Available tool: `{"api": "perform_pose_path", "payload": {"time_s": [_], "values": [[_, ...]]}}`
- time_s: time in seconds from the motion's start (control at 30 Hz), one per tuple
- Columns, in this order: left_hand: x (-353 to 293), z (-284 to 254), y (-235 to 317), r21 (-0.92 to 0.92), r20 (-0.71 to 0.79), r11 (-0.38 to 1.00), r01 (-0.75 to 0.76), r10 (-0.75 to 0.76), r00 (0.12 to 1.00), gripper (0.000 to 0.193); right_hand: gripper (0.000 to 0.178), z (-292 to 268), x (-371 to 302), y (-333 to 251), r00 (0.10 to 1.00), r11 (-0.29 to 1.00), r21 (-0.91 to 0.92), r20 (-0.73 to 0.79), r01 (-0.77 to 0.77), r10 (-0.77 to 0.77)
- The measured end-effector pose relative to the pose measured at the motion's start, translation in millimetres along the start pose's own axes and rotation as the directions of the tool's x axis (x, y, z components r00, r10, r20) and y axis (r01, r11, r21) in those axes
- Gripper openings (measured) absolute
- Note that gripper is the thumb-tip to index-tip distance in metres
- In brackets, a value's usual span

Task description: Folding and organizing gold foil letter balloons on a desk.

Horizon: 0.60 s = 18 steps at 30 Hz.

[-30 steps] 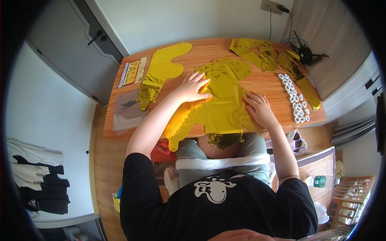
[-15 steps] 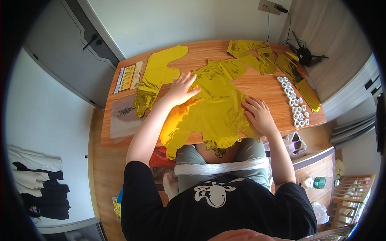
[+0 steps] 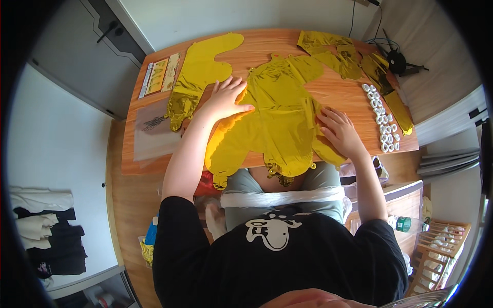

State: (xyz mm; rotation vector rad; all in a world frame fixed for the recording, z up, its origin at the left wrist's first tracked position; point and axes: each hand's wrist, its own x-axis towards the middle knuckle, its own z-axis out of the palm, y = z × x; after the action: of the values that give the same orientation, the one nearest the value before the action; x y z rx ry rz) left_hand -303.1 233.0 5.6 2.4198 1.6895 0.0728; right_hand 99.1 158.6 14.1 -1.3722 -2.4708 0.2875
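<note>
A flat, uninflated gold foil balloon lies spread on the wooden table, its lower edge hanging over the near side. My left hand presses flat on its left part, fingers spread. Resting on the balloon's right side is my right hand, fingers apart. Neither hand grips anything.
Another gold foil balloon lies at the far left, with more crumpled gold foil shapes at the far right. A row of small white rolls runs along the right. A clear plastic sleeve and a printed card sit at the left edge.
Both hands have slid a little across the balloon, smoothing it flat; the balloon has shifted slightly toward me.
</note>
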Motion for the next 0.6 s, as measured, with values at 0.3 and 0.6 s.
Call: {"api": "perform_pose_path", "payload": {"time_s": [0.3,0.6], "values": [[5.2,5.7,-3.3,0.032,-0.013,0.999,-0.025,0.026,1.000,0.103,0.034,-5.4,21.6,15.3,0.998,0.999,0.006,0.056,0.042,-0.042],[18.7,23.6,4.9,-0.014,-0.160,0.994,-0.107,0.103,0.982,0.098,0.029,14.7,40.5,9.5,0.986,0.993,0.000,-0.113,0.121,-0.120]]}}
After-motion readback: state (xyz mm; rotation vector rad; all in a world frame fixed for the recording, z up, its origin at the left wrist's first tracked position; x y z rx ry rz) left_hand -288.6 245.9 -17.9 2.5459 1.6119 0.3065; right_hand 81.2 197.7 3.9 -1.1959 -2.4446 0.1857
